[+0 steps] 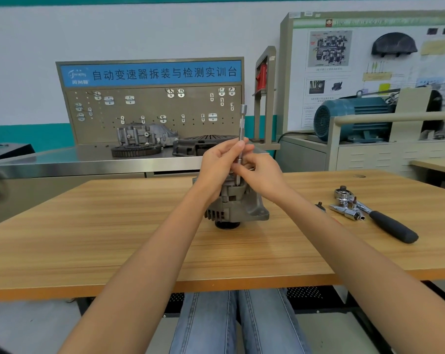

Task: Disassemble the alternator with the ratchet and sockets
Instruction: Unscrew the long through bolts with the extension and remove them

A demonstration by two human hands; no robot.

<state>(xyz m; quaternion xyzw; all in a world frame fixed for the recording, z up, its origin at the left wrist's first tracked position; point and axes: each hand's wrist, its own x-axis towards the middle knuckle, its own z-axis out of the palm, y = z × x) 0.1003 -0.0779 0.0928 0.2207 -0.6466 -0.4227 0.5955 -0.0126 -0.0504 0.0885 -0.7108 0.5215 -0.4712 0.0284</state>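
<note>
A grey alternator (238,208) stands on its pulley end in the middle of the wooden table (114,238). A long chrome extension bar (242,126) rises upright from its top. My left hand (220,164) grips the bar at mid-height. My right hand (263,172) pinches the bar lower down, just above the alternator. The bar's lower tip is hidden between my fingers and the housing. The ratchet (379,215), with a black handle, lies on the table to the right, beside loose sockets (348,212).
A small dark part (320,207) lies left of the sockets. Behind the table a metal bench carries a pegboard stand (152,103), a gear ring and housings (144,141). A blue electric motor (354,116) sits at the back right.
</note>
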